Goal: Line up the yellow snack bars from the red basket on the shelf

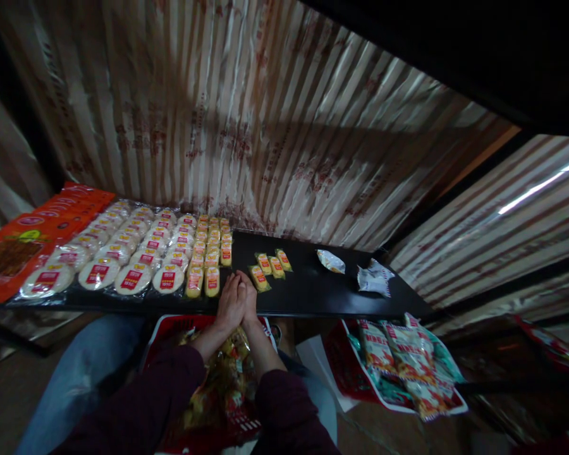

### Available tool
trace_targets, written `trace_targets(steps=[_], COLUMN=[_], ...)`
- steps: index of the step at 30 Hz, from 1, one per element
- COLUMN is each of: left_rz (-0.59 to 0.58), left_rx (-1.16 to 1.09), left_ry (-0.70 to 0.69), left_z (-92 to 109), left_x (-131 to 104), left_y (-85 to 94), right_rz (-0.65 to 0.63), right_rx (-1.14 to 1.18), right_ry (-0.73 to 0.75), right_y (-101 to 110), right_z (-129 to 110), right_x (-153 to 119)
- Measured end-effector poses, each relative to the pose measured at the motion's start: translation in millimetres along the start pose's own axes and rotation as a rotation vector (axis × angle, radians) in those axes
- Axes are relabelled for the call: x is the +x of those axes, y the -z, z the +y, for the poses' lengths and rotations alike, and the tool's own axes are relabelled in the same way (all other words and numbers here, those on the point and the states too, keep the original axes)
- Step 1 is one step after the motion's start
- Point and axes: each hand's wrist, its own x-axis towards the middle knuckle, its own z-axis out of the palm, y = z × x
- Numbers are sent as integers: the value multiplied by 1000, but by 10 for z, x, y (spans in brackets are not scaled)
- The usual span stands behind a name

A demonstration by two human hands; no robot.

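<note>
My left hand (231,302) and my right hand (249,298) are pressed together over the front edge of the black shelf (308,297). Their fingers are closed and overlap, so whatever may be between them is hidden. Just left of them, small wrapped yellow cakes (212,281) lie in tight columns. On the right, close to my fingertips, several loose yellow cakes (259,278) of the same kind lie at a slant. Beyond the columns, round white wrapped cakes (133,278) with red labels fill overlapping rows.
Orange snack packets (33,234) lie at the shelf's left end. A white wrapper (330,261) and a crumpled white packet (375,278) sit to the right. Below are a red basket (159,325) of yellow-wrapped goods between my legs and another red basket (344,363) holding bagged snacks.
</note>
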Motion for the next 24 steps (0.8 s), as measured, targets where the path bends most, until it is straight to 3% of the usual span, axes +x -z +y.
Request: trace_targets(steps=[8,14,17,21,24], left_rz=[-73,-290,-330,-189,-87], left_rx=[58,135,217,351,296], left_ry=[-113,-116,-17,211,435], left_z=[-186,-495,-785,-1188,-1373], left_x=[-740,-1265,-1467,-1618,-1637], left_y=[134,341,432,562,645], right_rz=[29,-54,-159,-275,-348], right_rx=[28,-110,-215,-353,-392], right_ry=[100,4,-17,16,14], right_y=[54,-47,-143,-257,-305], right_z=[1,67,139,252,319], right_x=[-834,-1434,-1739,-2037,-2133])
